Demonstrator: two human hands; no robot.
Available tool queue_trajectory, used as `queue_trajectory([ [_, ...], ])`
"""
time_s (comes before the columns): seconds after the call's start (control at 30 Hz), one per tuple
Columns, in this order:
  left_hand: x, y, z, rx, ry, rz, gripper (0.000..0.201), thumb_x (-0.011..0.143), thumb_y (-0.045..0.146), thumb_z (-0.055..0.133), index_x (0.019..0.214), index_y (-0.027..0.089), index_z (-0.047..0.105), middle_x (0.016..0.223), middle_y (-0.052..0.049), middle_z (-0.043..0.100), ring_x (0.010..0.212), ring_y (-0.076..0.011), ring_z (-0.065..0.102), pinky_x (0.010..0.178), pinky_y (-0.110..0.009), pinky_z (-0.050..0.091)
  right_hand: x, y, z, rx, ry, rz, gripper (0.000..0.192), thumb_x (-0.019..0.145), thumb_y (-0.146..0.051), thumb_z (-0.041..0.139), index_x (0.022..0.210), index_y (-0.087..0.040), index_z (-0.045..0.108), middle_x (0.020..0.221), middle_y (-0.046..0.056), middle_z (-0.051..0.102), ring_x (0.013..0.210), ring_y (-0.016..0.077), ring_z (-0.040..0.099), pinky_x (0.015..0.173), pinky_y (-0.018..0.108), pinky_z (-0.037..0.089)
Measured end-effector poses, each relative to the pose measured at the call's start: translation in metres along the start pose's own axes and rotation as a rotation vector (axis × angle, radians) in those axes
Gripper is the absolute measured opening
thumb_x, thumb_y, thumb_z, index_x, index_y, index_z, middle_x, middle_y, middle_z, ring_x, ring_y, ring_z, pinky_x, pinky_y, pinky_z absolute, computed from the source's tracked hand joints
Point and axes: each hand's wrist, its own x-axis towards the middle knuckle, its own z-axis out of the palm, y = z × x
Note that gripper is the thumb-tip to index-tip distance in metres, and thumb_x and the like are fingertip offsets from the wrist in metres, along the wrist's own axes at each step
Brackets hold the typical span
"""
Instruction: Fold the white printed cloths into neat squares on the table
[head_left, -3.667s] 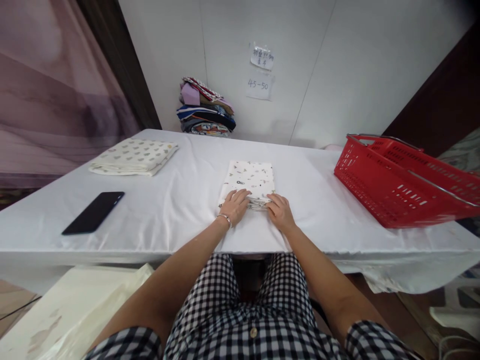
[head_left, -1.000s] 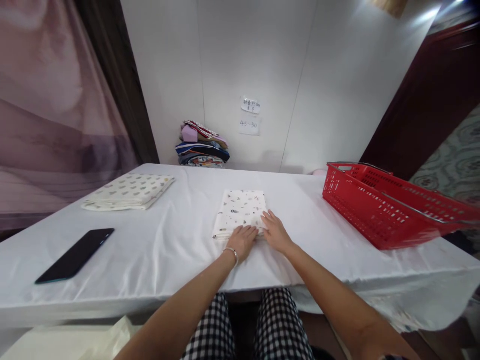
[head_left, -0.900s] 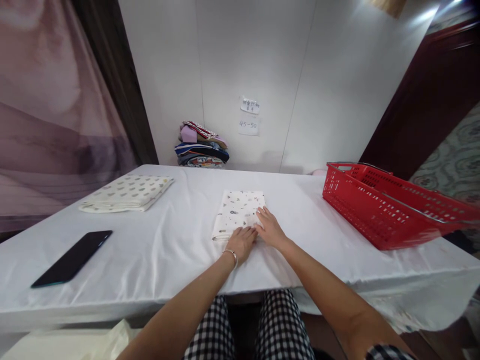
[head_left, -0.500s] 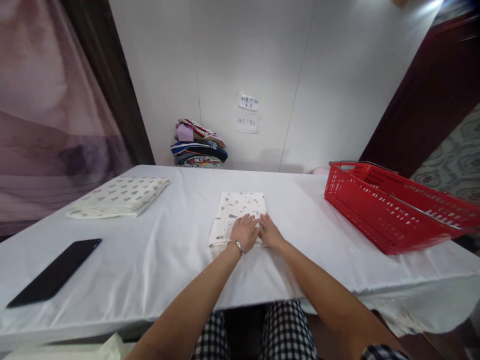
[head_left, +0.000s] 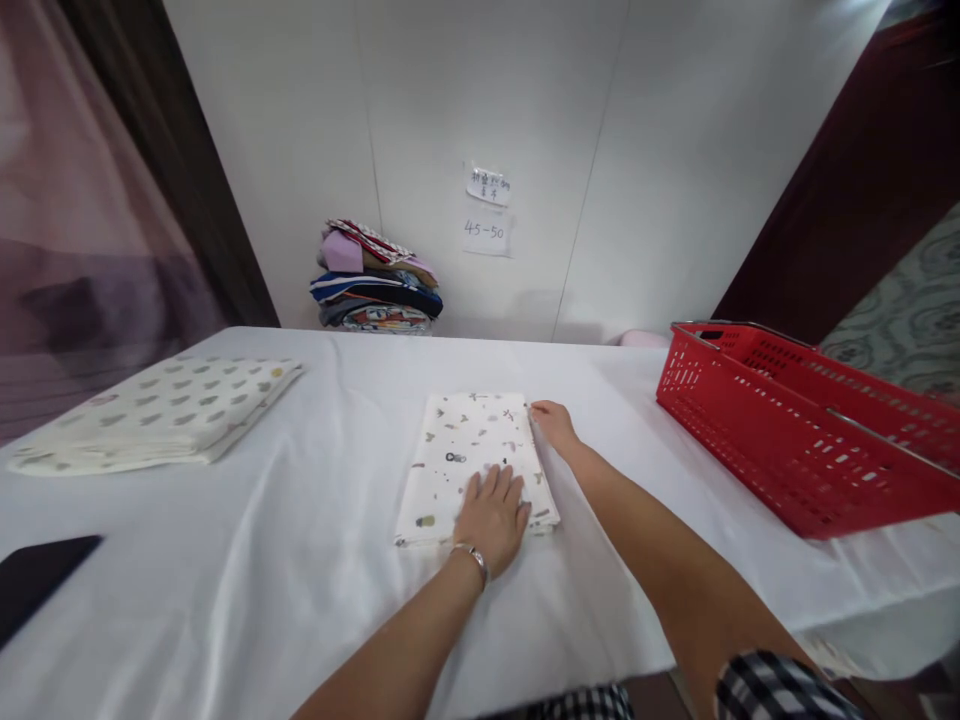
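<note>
Between the front and back edges of the white-draped desk (head_left: 337,560), a folded, rectangular white printed cloth (head_left: 469,430) is overlaid by the flat, open left hand (head_left: 493,522), seemingly to steady it, while its far right corner is touched by the right hand (head_left: 555,425), whose grip cannot be told.

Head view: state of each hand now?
Left hand: open, palm down on the middle cloth.
Right hand: fingers bent at its far right corner; can't tell if gripping.

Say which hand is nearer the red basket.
Right. The right hand, at the right edge of the folded cloth, is left of the basket; the left hand, on the cloth, farther left.
</note>
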Motion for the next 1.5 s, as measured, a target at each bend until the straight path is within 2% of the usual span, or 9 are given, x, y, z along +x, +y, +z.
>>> queue_trajectory([
  [0.1, -0.001, 0.000, 0.000, -0.016, 0.010, 0.001, 0.045, 0.092, 0.038, 0.029, 0.129, 0.022, 0.047, 0.139, -0.005, 0.044, 0.131, -0.0255, 0.031, 0.107, -0.050, 0.023, 0.018, -0.002, 0.010, -0.084, -0.006, 0.041, 0.022, 0.075, -0.033, 0.053, 0.077, -0.018, 0.069, 0.080, 0.003, 0.070, 0.080, 0.0173, 0.062, 0.070, 0.024, 0.043],
  [0.27, -0.002, 0.001, -0.002, -0.035, 0.005, 0.002, 0.045, 0.092, 0.039, 0.030, 0.129, 0.021, 0.048, 0.139, -0.006, 0.044, 0.131, -0.0259, 0.032, 0.107, -0.051, 0.023, 0.033, -0.003, 0.022, -0.205, -0.019, 0.140, 0.023, 0.068, -0.040, 0.061, 0.067, -0.017, 0.067, 0.067, 0.005, 0.066, 0.070, 0.0188, 0.060, 0.060, 0.025, 0.039],
  [0.37, -0.002, 0.001, -0.003, -0.043, -0.002, -0.001, 0.045, 0.092, 0.039, 0.030, 0.129, 0.021, 0.048, 0.138, -0.006, 0.044, 0.130, -0.0262, 0.032, 0.107, -0.051, 0.023, 0.035, -0.005, 0.026, -0.233, -0.021, 0.172, 0.018, 0.065, -0.035, 0.064, 0.067, -0.018, 0.066, 0.065, 0.003, 0.064, 0.066, 0.0172, 0.059, 0.057, 0.024, 0.036],
  [0.47, -0.001, 0.001, -0.004, -0.049, -0.007, -0.001, 0.045, 0.092, 0.039, 0.030, 0.129, 0.021, 0.048, 0.138, -0.005, 0.045, 0.130, -0.0262, 0.033, 0.107, -0.051, 0.024, 0.033, -0.008, 0.027, -0.232, 0.001, 0.156, 0.014, 0.068, -0.031, 0.060, 0.072, -0.019, 0.065, 0.069, 0.001, 0.064, 0.066, 0.0150, 0.057, 0.056, 0.022, 0.035],
  [0.73, -0.001, 0.000, -0.005, -0.054, -0.016, 0.004, 0.045, 0.092, 0.039, 0.029, 0.129, 0.021, 0.048, 0.139, -0.005, 0.044, 0.131, -0.0264, 0.032, 0.107, -0.050, 0.023, 0.027, -0.009, 0.029, -0.229, 0.079, 0.137, 0.018, 0.077, -0.035, 0.052, 0.079, -0.021, 0.063, 0.082, 0.000, 0.065, 0.075, 0.0136, 0.056, 0.062, 0.021, 0.037],
  [0.9, -0.001, 0.000, -0.004, -0.060, -0.031, 0.012, 0.045, 0.092, 0.038, 0.030, 0.129, 0.022, 0.047, 0.139, -0.005, 0.044, 0.131, -0.0259, 0.032, 0.107, -0.051, 0.023, 0.032, 0.002, 0.031, -0.240, 0.052, 0.204, 0.019, 0.073, -0.034, 0.057, 0.075, -0.017, 0.065, 0.078, 0.005, 0.067, 0.074, 0.0161, 0.059, 0.062, 0.022, 0.037],
  [1.17, 0.000, 0.000, -0.004, -0.072, -0.030, 0.014, 0.044, 0.091, 0.038, 0.031, 0.129, 0.022, 0.047, 0.139, -0.006, 0.044, 0.131, -0.0265, 0.031, 0.107, -0.051, 0.023, 0.037, 0.005, 0.032, -0.201, 0.071, 0.207, 0.028, 0.072, -0.037, 0.058, 0.087, -0.016, 0.066, 0.089, 0.006, 0.068, 0.084, 0.0183, 0.061, 0.068, 0.023, 0.040],
  [1.3, -0.001, -0.001, -0.004, -0.072, -0.018, 0.017, 0.044, 0.091, 0.038, 0.030, 0.129, 0.022, 0.047, 0.138, -0.006, 0.044, 0.130, -0.0260, 0.032, 0.107, -0.051, 0.023, 0.036, 0.002, 0.033, -0.156, 0.079, 0.195, 0.022, 0.072, -0.035, 0.057, 0.082, -0.018, 0.067, 0.088, 0.004, 0.069, 0.085, 0.0172, 0.061, 0.072, 0.023, 0.042],
  [1.5, -0.001, 0.000, -0.005, -0.083, -0.025, 0.005, 0.043, 0.091, 0.038, 0.031, 0.128, 0.022, 0.048, 0.138, -0.005, 0.044, 0.130, -0.0260, 0.032, 0.107, -0.051, 0.023, 0.039, 0.001, 0.034, -0.098, 0.100, 0.178, 0.025, 0.070, -0.032, 0.057, 0.090, -0.019, 0.065, 0.091, 0.002, 0.068, 0.084, 0.0149, 0.061, 0.076, 0.022, 0.043],
])
